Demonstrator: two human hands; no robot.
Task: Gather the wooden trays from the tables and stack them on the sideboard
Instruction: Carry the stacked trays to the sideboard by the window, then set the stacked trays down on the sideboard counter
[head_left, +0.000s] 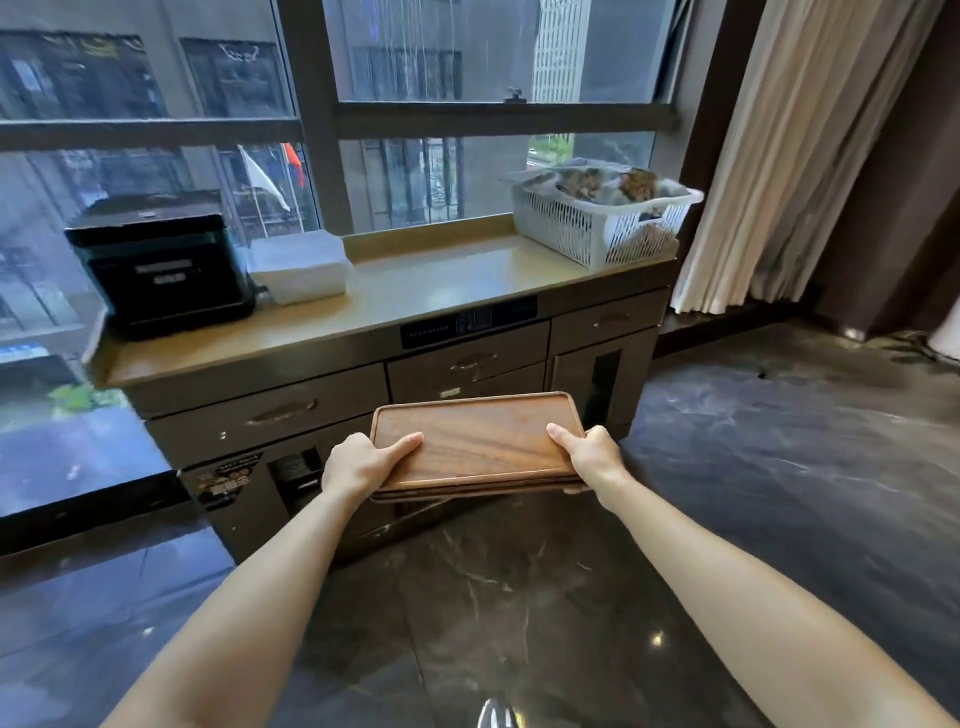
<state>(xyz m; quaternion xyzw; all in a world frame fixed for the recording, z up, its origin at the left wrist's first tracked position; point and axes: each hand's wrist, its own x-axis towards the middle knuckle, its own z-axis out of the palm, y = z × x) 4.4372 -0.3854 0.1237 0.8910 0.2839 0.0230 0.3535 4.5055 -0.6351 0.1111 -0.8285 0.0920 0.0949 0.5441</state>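
I hold a small stack of brown wooden trays (478, 441) level in front of me, below the height of the sideboard top. My left hand (358, 462) grips the stack's left end with the thumb on top. My right hand (592, 454) grips its right end the same way. The sideboard (431, 296) stands ahead under the window, with a tan top and grey drawers. The trays are in front of its drawers and do not touch it.
On the sideboard stand a black appliance (166, 265) at the left, a white box (301, 265) beside it and a white plastic basket (597, 218) at the right. A beige curtain (769, 156) hangs to the right. The floor is dark polished marble.
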